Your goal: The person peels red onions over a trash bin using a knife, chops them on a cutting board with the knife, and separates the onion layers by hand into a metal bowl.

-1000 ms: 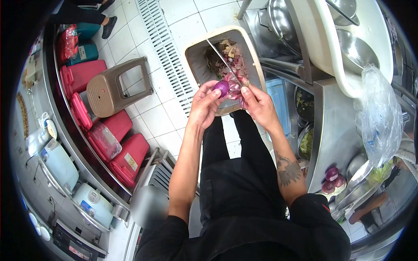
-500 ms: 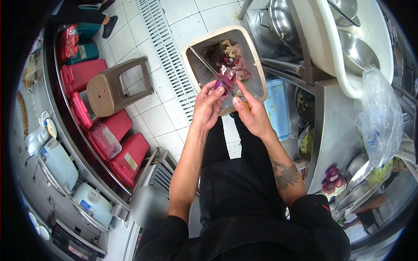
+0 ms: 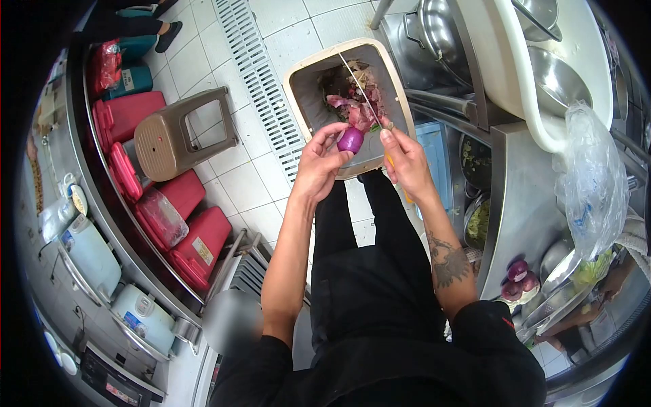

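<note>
A purple onion (image 3: 349, 140) is pinched in the left grip (image 3: 317, 166), with the thumb pressed on its near side and the fingers curled around its far side; its smooth, shiny skin is left exposed between them. A knife (image 3: 362, 91) is held in the right grip (image 3: 410, 166), which is closed around the yellow handle, the thumb being laid close to the base of the blade. The narrow blade is pointed away from the body and slanted leftward, its tip brought over the far rim of the bin. Pink peel (image 3: 361, 115) is seen just beyond the onion; whether it is attached there cannot be told.

Both hands are held above the near side of a cream-rimmed bin (image 3: 306, 93), in which pink and tan peelings (image 3: 374, 80) are gathered. The bin is set on the white-tiled floor (image 3: 252, 184), beside a slotted drain grating (image 3: 261, 76). A brown stool (image 3: 163, 146) is laid on its side to the left, and red containers (image 3: 198, 247) are lined up past it. To the right, a crumpled clear bag (image 3: 593, 190) is draped at the metal counter (image 3: 519, 190), near a large white basin (image 3: 531, 105). More purple onions (image 3: 519, 281) are grouped nearer the body, beside metal bowls.
</note>
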Tool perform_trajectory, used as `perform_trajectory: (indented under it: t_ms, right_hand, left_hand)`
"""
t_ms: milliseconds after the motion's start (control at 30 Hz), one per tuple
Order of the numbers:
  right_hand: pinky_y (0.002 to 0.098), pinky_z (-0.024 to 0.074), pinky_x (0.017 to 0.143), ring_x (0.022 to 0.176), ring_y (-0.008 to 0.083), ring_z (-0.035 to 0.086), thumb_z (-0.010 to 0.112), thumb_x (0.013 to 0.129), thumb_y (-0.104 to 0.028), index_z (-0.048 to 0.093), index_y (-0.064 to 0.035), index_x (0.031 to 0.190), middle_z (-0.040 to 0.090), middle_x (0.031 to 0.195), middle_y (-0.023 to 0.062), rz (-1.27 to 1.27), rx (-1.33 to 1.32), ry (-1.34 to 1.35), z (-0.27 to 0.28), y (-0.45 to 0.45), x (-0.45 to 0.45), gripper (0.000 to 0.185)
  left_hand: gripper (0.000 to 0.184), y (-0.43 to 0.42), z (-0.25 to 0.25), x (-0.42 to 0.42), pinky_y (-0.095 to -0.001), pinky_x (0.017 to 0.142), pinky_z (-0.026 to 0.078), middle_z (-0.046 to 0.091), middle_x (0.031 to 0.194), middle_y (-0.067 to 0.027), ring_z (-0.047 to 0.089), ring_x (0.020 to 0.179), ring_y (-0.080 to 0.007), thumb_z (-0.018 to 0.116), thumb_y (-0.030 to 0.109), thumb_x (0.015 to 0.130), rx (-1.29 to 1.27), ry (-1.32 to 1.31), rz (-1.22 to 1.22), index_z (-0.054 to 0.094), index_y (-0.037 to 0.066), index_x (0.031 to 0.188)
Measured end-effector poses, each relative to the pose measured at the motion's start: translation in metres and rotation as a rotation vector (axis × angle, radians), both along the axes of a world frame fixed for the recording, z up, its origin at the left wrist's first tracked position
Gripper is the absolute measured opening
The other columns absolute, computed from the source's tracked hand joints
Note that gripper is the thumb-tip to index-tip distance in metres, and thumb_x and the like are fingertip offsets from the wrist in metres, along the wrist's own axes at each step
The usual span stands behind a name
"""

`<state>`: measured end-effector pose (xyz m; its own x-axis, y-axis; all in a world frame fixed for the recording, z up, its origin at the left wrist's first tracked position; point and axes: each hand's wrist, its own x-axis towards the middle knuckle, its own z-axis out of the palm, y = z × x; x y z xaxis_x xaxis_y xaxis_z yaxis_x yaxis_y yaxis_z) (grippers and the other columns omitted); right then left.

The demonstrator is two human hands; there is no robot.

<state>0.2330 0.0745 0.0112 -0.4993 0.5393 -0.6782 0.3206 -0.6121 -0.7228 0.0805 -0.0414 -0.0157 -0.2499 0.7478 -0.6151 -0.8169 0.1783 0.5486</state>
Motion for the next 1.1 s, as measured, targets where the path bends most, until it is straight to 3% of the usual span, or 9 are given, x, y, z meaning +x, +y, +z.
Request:
perform_trajectory:
  t_ms: [267, 400, 500, 667, 1000, 1067, 1100]
  right_hand:
    - [0.0232, 0.0326, 0.039, 0.044, 0.0050, 0.040, 0.052, 0.102, -0.039, 0.046, -0.0076, 0.146, 0.042, 0.055, -0.0043, -0.052, -0.071, 0.011, -0.010, -0.002, 0.005, 0.054]
    - [0.0226, 0.0330, 0.039, 0.044, 0.0050, 0.040, 0.051, 0.102, -0.039, 0.038, -0.0069, 0.151, 0.042, 0.055, -0.0039, -0.037, -0.133, 0.077, -0.005, -0.005, 0.013, 0.060]
    - [0.0220, 0.0343, 0.040, 0.044, 0.0047, 0.039, 0.051, 0.103, -0.039, 0.032, -0.0048, 0.153, 0.041, 0.055, -0.0037, 0.124, -0.193, 0.171, -0.004, -0.005, 0.019, 0.064]
    - [0.0222, 0.0356, 0.042, 0.046, 0.0049, 0.039, 0.050, 0.103, -0.039, 0.034, -0.0037, 0.152, 0.040, 0.057, -0.0036, 0.197, -0.130, 0.168, 0.000, -0.005, 0.016, 0.062]
    - [0.0215, 0.0346, 0.042, 0.046, 0.0045, 0.039, 0.052, 0.102, -0.039, 0.043, -0.0045, 0.148, 0.039, 0.056, -0.0049, 0.228, -0.092, 0.083, -0.002, -0.005, 0.017, 0.058]
    - [0.0213, 0.0338, 0.041, 0.045, 0.0042, 0.039, 0.053, 0.102, -0.040, 0.060, -0.0040, 0.131, 0.040, 0.055, -0.0049, 0.177, -0.067, 0.073, 0.000, -0.006, 0.015, 0.047]
    - [0.0213, 0.0338, 0.041, 0.045, 0.0042, 0.039, 0.053, 0.102, -0.040, 0.060, -0.0040, 0.131, 0.040, 0.055, -0.0049, 0.177, -0.067, 0.073, -0.002, -0.005, 0.016, 0.047]
  left_hand:
    - [0.058, -0.002, -0.006, -0.002, -0.0263, 0.088, 0.049, 0.053, 0.129, -0.0082, 0.058, 0.110, -0.0149, 0.056, -0.018, 0.078, 0.098, -0.011, -0.066, 0.052, 0.002, 0.133]
    - [0.052, 0.003, -0.006, -0.002, -0.0268, 0.090, 0.049, 0.055, 0.126, -0.0080, 0.058, 0.109, -0.0141, 0.062, -0.014, 0.082, 0.008, -0.001, 0.016, 0.055, 0.002, 0.131]
    - [0.049, 0.009, -0.006, -0.001, -0.0277, 0.092, 0.050, 0.059, 0.121, -0.0079, 0.060, 0.106, -0.0144, 0.067, -0.012, 0.082, -0.066, 0.048, 0.006, 0.056, 0.001, 0.129]
    - [0.050, 0.011, -0.008, -0.001, -0.0290, 0.093, 0.050, 0.063, 0.116, -0.0090, 0.062, 0.105, -0.0157, 0.068, -0.013, 0.082, -0.097, 0.138, -0.039, 0.056, 0.000, 0.128]
    - [0.049, 0.011, -0.001, 0.000, -0.0305, 0.096, 0.050, 0.061, 0.122, -0.0111, 0.060, 0.112, -0.0173, 0.068, -0.012, 0.081, -0.058, 0.256, -0.088, 0.054, -0.001, 0.127]
    - [0.048, 0.012, 0.000, 0.001, -0.0312, 0.095, 0.050, 0.060, 0.124, -0.0124, 0.058, 0.115, -0.0177, 0.068, -0.010, 0.083, -0.099, 0.315, -0.137, 0.054, -0.002, 0.128]
    - [0.047, 0.012, -0.001, 0.002, -0.0305, 0.094, 0.050, 0.060, 0.123, -0.0119, 0.059, 0.113, -0.0172, 0.069, -0.010, 0.083, -0.131, 0.327, -0.129, 0.055, -0.002, 0.127]
